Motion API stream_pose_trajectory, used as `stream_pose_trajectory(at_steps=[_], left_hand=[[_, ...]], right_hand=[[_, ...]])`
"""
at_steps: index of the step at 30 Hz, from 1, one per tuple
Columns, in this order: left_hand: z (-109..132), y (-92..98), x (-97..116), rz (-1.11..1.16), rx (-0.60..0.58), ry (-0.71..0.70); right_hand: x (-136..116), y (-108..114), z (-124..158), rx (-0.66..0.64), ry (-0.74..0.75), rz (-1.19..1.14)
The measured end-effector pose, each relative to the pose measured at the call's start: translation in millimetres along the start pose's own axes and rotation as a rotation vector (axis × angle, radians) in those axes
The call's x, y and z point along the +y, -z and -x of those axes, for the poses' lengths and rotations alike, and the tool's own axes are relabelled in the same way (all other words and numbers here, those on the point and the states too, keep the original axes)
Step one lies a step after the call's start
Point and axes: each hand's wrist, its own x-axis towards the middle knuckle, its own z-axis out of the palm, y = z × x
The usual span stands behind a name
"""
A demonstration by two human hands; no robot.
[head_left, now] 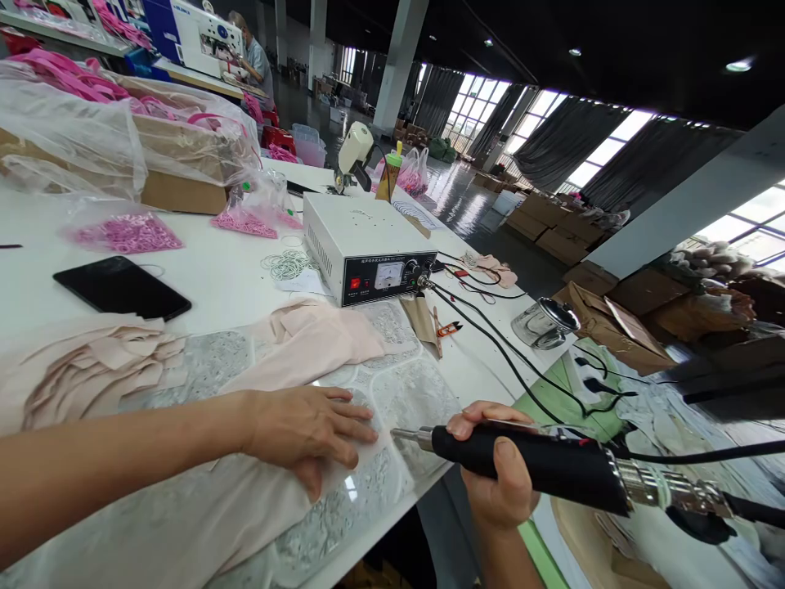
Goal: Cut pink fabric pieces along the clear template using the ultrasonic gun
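My left hand (307, 429) lies spread and flat, pressing pale pink fabric (245, 515) onto a glossy stone-patterned mat (334, 523). The fabric runs from under my forearm toward the lower left. My right hand (500, 478) is wrapped round a black handheld ultrasonic cutter (527, 462), held nearly level. Its thin metal tip (405, 433) points left, a short way from my left fingertips; whether it touches the mat I cannot tell. Another pale pink piece (319, 331) lies behind my left hand. A cable trails from the cutter's rear end to the right.
A white control box (368, 237) with a dial stands behind the mat, black cables (509, 352) running from it. Around it are a phone (123, 286), folded fabric (86, 368), orange snips (449, 329), a glass mug (543, 323) and bags of pink pieces (132, 233). A person (254, 65) sits far back.
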Motion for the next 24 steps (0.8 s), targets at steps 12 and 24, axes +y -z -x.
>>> stream_pose_trajectory(at_steps=[12,24], left_hand=[[-8.2,1.4,-6.5,0.199,0.053,0.001],[-10.5,3.7,-9.4,0.203,0.062,-0.014]], right_hand=[[-1.4,0.6,-2.0,0.018,-0.059,-0.039],[-1.3,-0.3,-6.5,0.019,-0.065,-0.044]])
